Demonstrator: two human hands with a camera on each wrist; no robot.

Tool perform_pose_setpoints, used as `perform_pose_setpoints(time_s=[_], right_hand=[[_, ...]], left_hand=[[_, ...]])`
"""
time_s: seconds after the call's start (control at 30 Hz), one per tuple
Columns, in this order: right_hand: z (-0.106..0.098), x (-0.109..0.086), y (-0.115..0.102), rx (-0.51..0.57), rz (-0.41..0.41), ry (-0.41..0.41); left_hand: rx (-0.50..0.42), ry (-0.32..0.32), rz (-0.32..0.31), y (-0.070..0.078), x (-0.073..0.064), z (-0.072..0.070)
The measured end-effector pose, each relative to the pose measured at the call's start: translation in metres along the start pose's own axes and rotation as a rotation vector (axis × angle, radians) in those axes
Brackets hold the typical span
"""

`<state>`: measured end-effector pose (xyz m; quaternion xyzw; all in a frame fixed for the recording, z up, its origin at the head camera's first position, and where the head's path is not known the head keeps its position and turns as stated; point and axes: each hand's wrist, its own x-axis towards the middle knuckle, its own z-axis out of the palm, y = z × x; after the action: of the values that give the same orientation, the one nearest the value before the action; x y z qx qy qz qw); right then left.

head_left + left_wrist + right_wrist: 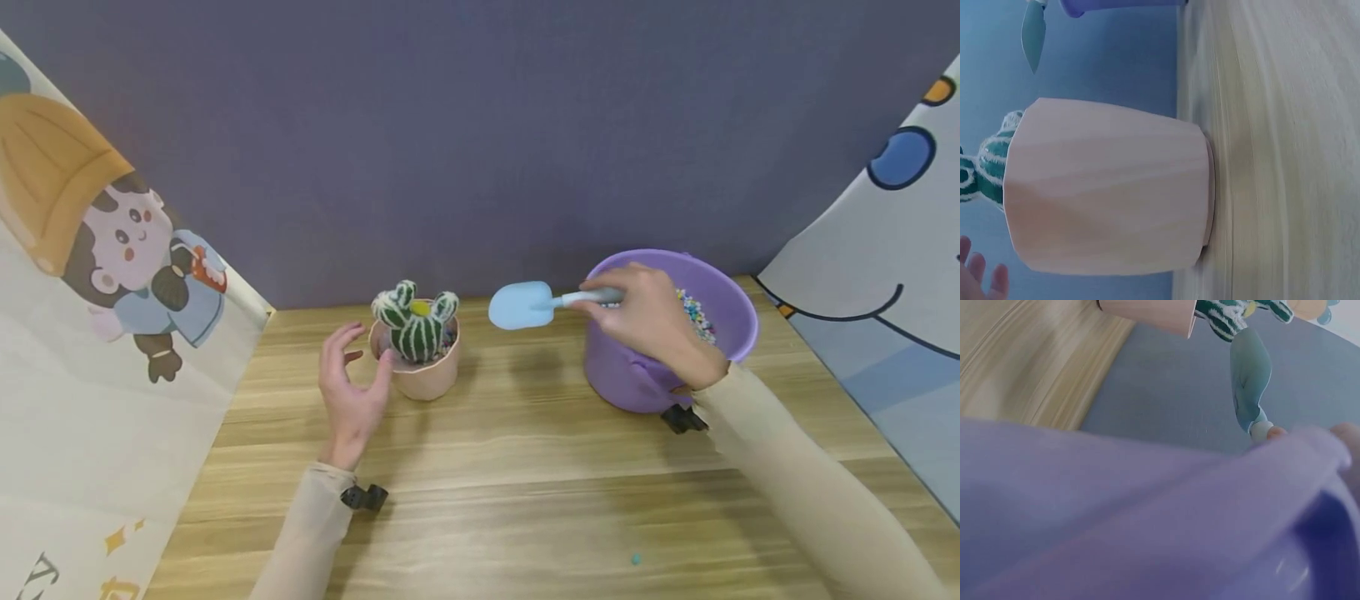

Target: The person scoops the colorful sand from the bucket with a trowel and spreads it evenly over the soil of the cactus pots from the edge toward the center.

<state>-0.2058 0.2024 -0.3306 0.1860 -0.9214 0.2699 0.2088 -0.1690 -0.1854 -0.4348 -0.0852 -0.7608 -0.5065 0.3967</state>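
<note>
My right hand (pixel 641 312) grips the handle of a light blue toy shovel (pixel 522 305) above the rim of a purple bucket (pixel 626 375). The shovel's blade points left, toward a pink flowerpot (pixel 427 382). Small multicoloured beads (pixel 696 315) lie inside the bucket. In the pot stands a green and white knitted cactus (pixel 417 337) with a yellow top, and some beads show around its base. My left hand (pixel 352 392) is beside the pot's left side, fingers spread and holding nothing. In the left wrist view the pot (pixel 1110 187) fills the middle, with fingertips (pixel 999 281) at the lower left.
The wooden tabletop (pixel 480 500) carries one small teal bead (pixel 636 559) near the front. A dark blue-grey panel (pixel 480 150) rises behind the pot and bucket. Printed cartoon panels stand at the left (pixel 82 400) and right (pixel 832 275).
</note>
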Motion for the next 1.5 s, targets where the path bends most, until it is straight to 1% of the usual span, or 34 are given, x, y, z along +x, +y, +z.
perform_pose_setpoints(time_s=[0.13, 0.27, 0.5, 0.6, 0.7, 0.8, 0.87, 1.03, 1.1, 1.2, 1.27, 1.5], right_hand=[[-0.005, -0.004, 0.007, -0.01, -0.005, 0.01], [-0.011, -0.008, 0.013, 0.006, 0.012, 0.015], [-0.022, -0.014, 0.023, 0.005, 0.026, 0.041], [-0.026, -0.017, 0.026, 0.004, 0.044, 0.047], [-0.031, -0.019, 0.029, -0.003, 0.062, 0.057], [-0.035, -0.021, 0.033, -0.013, 0.076, 0.075], [-0.038, -0.022, 0.037, -0.013, 0.08, 0.093], [-0.044, -0.025, 0.048, -0.023, 0.044, 0.158], [-0.048, -0.028, 0.053, -0.035, 0.033, 0.171], [-0.054, -0.032, 0.059, -0.034, 0.054, 0.174], [-0.058, -0.034, 0.062, -0.039, 0.072, 0.167], [-0.069, -0.041, 0.068, -0.062, 0.166, 0.138]], left_hand=[[-0.035, 0.046, 0.042, 0.004, -0.002, 0.003], [-0.083, 0.059, 0.096, 0.009, -0.002, 0.007], [-0.148, 0.028, 0.157, 0.02, -0.003, 0.014], [-0.18, 0.012, 0.196, 0.023, -0.003, 0.018], [-0.189, -0.003, 0.234, 0.027, -0.003, 0.022], [-0.187, -0.027, 0.255, 0.031, -0.004, 0.027], [-0.192, -0.048, 0.256, 0.034, -0.004, 0.031], [-0.224, -0.098, 0.255, 0.042, -0.006, 0.042], [-0.236, -0.114, 0.259, 0.045, -0.007, 0.047], [-0.243, -0.158, 0.251, 0.05, -0.008, 0.054], [-0.241, -0.204, 0.219, 0.055, -0.009, 0.058], [-0.227, -0.435, 0.071, 0.074, -0.016, 0.072]])
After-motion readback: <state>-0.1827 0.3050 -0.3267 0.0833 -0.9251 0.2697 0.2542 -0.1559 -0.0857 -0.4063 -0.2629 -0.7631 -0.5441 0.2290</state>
